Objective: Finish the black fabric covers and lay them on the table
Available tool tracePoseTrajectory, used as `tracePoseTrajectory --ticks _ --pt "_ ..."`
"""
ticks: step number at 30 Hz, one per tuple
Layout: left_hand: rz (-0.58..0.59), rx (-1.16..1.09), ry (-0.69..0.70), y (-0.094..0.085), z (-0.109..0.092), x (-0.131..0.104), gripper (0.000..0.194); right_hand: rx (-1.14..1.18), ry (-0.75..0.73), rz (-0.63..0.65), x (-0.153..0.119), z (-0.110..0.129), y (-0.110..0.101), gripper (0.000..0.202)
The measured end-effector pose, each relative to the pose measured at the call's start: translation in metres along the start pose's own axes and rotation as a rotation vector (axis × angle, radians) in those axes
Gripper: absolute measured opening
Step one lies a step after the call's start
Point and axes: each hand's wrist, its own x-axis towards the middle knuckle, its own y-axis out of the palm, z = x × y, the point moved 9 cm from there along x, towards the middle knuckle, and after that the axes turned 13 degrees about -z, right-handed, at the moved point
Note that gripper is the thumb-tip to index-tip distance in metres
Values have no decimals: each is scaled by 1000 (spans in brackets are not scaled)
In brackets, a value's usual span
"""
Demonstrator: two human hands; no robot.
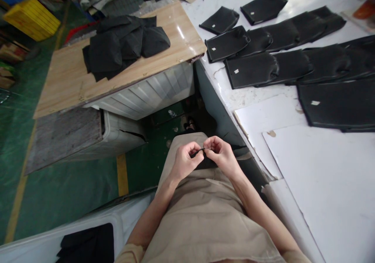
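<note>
While the left hand and right hand meet above the apron, a black piece is pinched between them.
Each hand grips it thumb against fingers, fingertips close together, just off the left edge of the white table; black panels lie in overlapping rows from that edge toward the right, and a dark pile rests along the wooden board's far edge.

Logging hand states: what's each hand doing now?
Left hand: closed, pinching a black piece.
Right hand: closed, pinching the same black piece.
</note>
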Motion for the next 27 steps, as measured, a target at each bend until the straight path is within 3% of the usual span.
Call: tracePoseTrajectory --ticks 4,6,9,13,16,18,22,27 --pt "6 -41 -34 1 3 1 14 113 138 -5 -1 -13 4 15" --pt "16 -64 -64 1 5 1 15 107 109 12 -2 -10 2 17" --pt "23 -92 -95 0 9 2 17 56 -27 115 -8 4 0 21" --pt "25 -123 -100 0 12 3 16 -98 -253 278 -22 21 -1 48" --pt "35 -151 -89 3 13 3 15 -248 -442 233 -27 30 -2 28" --pt "42 -154 -81 5 14 3 16 -252 -481 189 -28 32 -2 12" --pt "58 -140 -65 3 17 4 19 -187 -375 116 -23 23 -2 3" --pt "203 -173 -57 6 16 -1 26 -38 -121 68 -14 6 -7 9"
